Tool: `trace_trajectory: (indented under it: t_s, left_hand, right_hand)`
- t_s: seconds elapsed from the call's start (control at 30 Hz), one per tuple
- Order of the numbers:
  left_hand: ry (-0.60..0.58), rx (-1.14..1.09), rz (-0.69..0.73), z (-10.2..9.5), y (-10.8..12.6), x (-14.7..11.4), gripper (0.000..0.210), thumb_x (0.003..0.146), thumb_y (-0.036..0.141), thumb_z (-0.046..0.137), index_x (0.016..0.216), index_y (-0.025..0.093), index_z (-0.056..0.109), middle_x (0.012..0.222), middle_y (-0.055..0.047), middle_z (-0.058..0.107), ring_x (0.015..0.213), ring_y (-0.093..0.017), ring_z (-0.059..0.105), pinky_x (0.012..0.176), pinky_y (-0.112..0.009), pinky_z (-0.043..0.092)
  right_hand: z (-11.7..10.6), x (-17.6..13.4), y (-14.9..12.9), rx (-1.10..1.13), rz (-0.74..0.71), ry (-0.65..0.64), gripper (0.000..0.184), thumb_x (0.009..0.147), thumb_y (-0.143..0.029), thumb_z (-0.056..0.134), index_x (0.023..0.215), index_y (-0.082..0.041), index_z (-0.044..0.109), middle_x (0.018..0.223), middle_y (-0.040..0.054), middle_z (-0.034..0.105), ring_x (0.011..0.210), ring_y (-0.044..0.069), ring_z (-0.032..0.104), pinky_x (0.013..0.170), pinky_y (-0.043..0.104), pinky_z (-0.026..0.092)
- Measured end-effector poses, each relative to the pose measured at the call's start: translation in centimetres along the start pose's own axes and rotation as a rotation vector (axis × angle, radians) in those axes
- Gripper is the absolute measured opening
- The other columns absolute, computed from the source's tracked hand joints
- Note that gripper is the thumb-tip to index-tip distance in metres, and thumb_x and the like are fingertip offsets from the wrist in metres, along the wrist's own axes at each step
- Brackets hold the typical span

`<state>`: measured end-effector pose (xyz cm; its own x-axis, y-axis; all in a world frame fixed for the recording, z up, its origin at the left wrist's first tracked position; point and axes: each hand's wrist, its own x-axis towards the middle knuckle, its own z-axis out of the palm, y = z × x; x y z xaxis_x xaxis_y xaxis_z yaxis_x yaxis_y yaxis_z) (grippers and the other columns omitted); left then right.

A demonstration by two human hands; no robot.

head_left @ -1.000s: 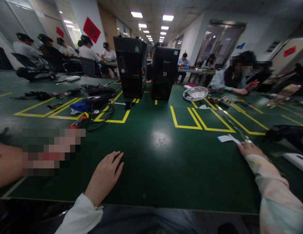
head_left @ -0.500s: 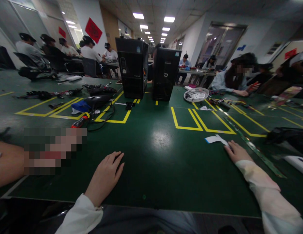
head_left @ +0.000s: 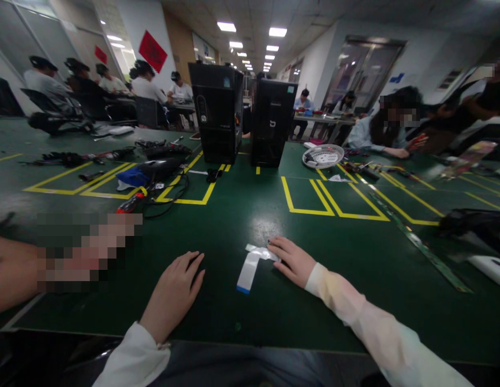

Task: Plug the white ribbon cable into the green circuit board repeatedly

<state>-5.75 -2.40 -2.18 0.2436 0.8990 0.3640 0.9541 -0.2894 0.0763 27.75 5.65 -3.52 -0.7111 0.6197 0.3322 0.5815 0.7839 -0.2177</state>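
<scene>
A white flat ribbon cable (head_left: 248, 270) with a blue end lies bent on the green table (head_left: 217, 317), in front of me. My right hand (head_left: 292, 259) has its right end between fingers and thumb, the palm low over the table. To the left, my left hand (head_left: 174, 293) rests palm down on the tabletop, fingers loosely apart and holding nothing. A gap of bare table separates it from the cable.
At the left, another person's blurred-out hand (head_left: 91, 250) is near a red-and-black handle (head_left: 131, 202). Two black computer towers (head_left: 215, 115) stand ahead. A white basket (head_left: 323, 156) and a long green strip (head_left: 429, 255) lie to the right. Cables and yellow tape outlines spread across the table.
My right hand has swept left from the right side to the middle of the table, bringing the ribbon cable along. My left hand has stayed in place.
</scene>
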Motion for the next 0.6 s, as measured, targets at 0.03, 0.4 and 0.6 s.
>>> trace_trajectory:
  t_s: [0.03, 0.4, 0.6]
  left_hand:
    - [-0.001, 0.01, 0.0, -0.1, 0.0, 0.0, 0.041, 0.092, 0.032, 0.04, 0.124, 0.012, 0.057, 0.123, -0.016, 0.058, 0.115, -0.029, 0.054, 0.097, -0.045, 0.045]
    - [0.01, 0.134, -0.058, -0.3, 0.3, 0.1, 0.043, 0.092, 0.03, 0.038, 0.124, 0.007, 0.057, 0.123, -0.018, 0.059, 0.112, -0.029, 0.055, 0.094, -0.045, 0.046]
    - [0.014, 0.117, -0.057, -0.5, 0.3, 0.1, 0.044, 0.092, 0.031, 0.037, 0.122, 0.007, 0.058, 0.121, -0.019, 0.06, 0.111, -0.029, 0.056, 0.095, -0.045, 0.047]
  right_hand:
    - [0.5, 0.9, -1.3, 0.022, -0.041, -0.023, 0.048, 0.094, -0.041, 0.037, 0.131, -0.012, 0.049, 0.138, 0.0146, 0.045, 0.134, 0.026, 0.032, 0.109, 0.049, 0.032]
    - [1.8, 3.6, -8.0, 0.091, -0.199, -0.159, 0.056, 0.091, -0.048, 0.04, 0.139, -0.019, 0.04, 0.148, 0.0099, 0.034, 0.139, 0.024, 0.02, 0.112, 0.049, 0.022]
    - [-0.8, 2.6, 0.3, -0.162, 0.009, 0.041, 0.054, 0.093, -0.046, 0.037, 0.14, -0.02, 0.04, 0.15, 0.0121, 0.028, 0.14, 0.027, 0.019, 0.111, 0.054, 0.02]
